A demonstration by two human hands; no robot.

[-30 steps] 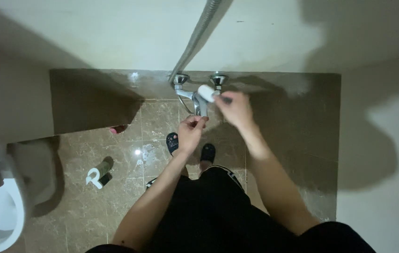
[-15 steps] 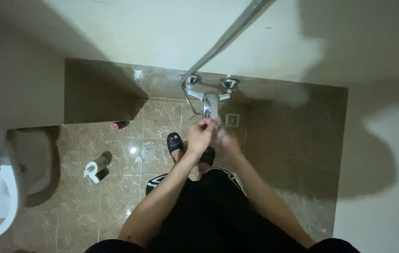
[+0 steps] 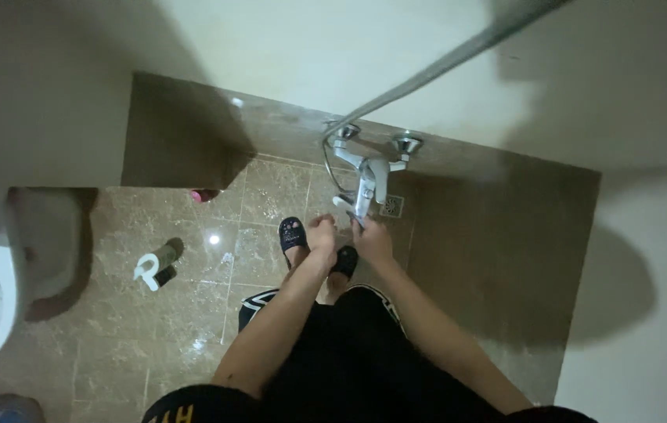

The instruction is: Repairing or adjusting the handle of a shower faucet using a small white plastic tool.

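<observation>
Both hands hang just below the chrome wall-mounted mixer tap [image 3: 366, 174], which juts from the tiled wall above the brown marble-patterned floor [image 3: 192, 313]. The left hand [image 3: 321, 235] is loosely curled, empty as far as shows; the right hand [image 3: 373, 239] reaches up to the spout's tip, fingers bent, though whether they grip it I cannot tell. Black slippers [image 3: 293, 233] show beneath the hands.
</observation>
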